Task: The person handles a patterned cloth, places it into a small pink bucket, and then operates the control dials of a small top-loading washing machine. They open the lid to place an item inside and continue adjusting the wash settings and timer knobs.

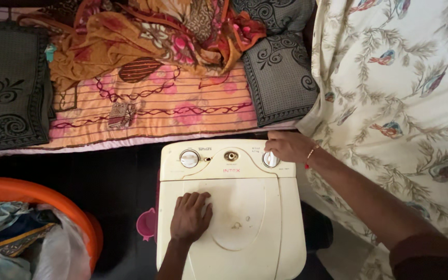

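Observation:
A cream top-loading washing machine (265, 228) stands below me, lid shut, with a control panel at its far edge. My left hand (190, 217) rests flat on the left part of the lid (239, 218), fingers slightly spread, holding nothing. My right hand (288, 145) reaches to the panel's right end and its fingers pinch the right-hand dial (271, 160). A thin bracelet circles that wrist. A left dial (189, 158) and a small brass-coloured middle knob (231, 156) sit untouched on the panel.
A bed with an orange-pink striped sheet (156, 111), crumpled patterned cloth (146, 36) and dark grey cushions (281, 78) lies beyond the machine. A bird-print cream fabric (400, 93) hangs at the right. An orange tub (37, 194) with clothes sits at the lower left; a small pink object (147, 224) is beside the machine.

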